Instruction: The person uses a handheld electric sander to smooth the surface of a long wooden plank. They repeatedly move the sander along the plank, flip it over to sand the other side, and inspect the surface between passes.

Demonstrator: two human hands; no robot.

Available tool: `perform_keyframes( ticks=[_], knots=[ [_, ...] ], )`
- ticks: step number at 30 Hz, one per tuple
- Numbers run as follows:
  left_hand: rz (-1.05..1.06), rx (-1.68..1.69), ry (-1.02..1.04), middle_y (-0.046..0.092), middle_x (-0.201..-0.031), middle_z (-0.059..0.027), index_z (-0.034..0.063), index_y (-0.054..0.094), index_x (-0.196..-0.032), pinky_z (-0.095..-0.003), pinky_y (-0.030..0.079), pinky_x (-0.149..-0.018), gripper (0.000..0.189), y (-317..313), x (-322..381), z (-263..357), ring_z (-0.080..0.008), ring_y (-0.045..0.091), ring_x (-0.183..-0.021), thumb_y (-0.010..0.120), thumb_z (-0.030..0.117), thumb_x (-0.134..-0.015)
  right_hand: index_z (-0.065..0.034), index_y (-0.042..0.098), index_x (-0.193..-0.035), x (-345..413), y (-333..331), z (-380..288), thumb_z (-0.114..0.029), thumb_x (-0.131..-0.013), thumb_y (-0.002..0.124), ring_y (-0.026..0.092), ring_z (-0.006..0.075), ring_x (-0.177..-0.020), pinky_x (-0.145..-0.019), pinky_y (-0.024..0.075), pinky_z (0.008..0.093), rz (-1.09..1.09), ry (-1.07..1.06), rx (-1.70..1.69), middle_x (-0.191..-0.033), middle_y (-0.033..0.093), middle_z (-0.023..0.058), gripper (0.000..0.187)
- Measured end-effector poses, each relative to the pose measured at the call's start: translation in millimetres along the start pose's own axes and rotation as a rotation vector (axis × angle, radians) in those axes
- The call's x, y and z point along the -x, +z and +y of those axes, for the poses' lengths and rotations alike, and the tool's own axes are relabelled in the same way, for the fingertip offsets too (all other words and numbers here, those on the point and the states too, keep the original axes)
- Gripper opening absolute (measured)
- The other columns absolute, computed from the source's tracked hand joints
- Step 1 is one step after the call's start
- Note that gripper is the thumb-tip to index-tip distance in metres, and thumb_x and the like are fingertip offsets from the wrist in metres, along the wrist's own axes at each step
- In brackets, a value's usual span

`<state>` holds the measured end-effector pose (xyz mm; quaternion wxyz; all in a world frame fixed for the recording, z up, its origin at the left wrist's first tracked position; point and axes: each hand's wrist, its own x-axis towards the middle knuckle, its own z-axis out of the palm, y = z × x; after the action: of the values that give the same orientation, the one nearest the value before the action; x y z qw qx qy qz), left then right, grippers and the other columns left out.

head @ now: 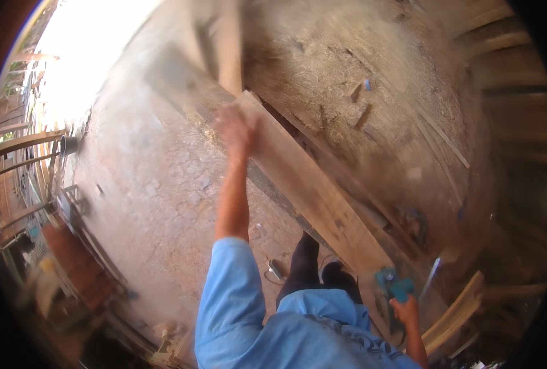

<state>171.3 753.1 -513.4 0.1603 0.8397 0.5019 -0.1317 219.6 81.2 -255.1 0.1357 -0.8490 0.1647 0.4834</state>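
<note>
A long, pale wooden plank (315, 189) runs diagonally before me, lying on a darker timber beam (273, 193). My left hand (238, 131) is at the plank's far end, over its left edge. Motion blurs the fingers, so whether they grip the wood or only rest on it does not show. At the near end, my right hand (406, 310) is closed around the handle of a teal handheld power tool (393, 285). The tool's body sits against the plank's near end; its underside is hidden and its exact kind is unclear.
Sawdust and shavings (315, 60) cover the ground beyond the beam, with wood offcuts (362, 115) among them. A small cable-connected object (275, 270) lies near my feet. More boards (455, 313) lie at right. Timber pieces and a grey bucket (68, 145) stand along the left.
</note>
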Motion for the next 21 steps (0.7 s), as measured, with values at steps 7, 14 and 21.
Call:
perform_keyframes(
  ticks=[7, 14, 21],
  knots=[
    [0.332, 0.055, 0.089, 0.004, -0.171, -0.0187, 0.0021, 0.012, -0.163, -0.0479, -0.004, -0.127, 0.097, 39.2, 26.6, 42.7, -0.0309, -0.002, -0.159, 0.023, 0.075, -0.100, -0.0012, 0.070, -0.084, 9.7, -2.9, -14.8, -0.020, -0.081, 0.079, 0.058, 0.0126, -0.049, -0.046, 0.0452, 0.0299, -0.009, 0.013, 0.000, -0.061, 0.061, 0.0041, 0.021],
    [0.267, 0.124, 0.145, 0.008, -0.172, -0.0156, 0.0035, 0.015, -0.164, -0.0485, -0.004, -0.128, 0.094, 91.1, 137.4, 88.6, -0.0304, -0.004, -0.159, 0.036, 0.070, -0.100, -0.0009, 0.069, -0.084, 4.3, -2.4, 0.5, -0.023, -0.082, 0.080, 0.057, 0.0126, -0.048, -0.045, 0.0461, 0.0286, -0.030, -0.015, 0.007, -0.061, 0.061, 0.0041, 0.024],
    [0.281, 0.176, 0.189, 0.014, -0.171, -0.0183, 0.0036, 0.019, -0.163, -0.0501, -0.001, -0.128, 0.093, 131.0, 245.7, 118.6, -0.0323, 0.002, -0.159, 0.041, 0.068, -0.099, -0.0006, 0.068, -0.084, 3.4, -4.2, 39.2, -0.022, -0.084, 0.077, 0.055, 0.0119, -0.047, -0.045, 0.0452, 0.0286, -0.071, -0.110, -0.068, -0.061, 0.060, 0.0030, 0.023]
  ],
)
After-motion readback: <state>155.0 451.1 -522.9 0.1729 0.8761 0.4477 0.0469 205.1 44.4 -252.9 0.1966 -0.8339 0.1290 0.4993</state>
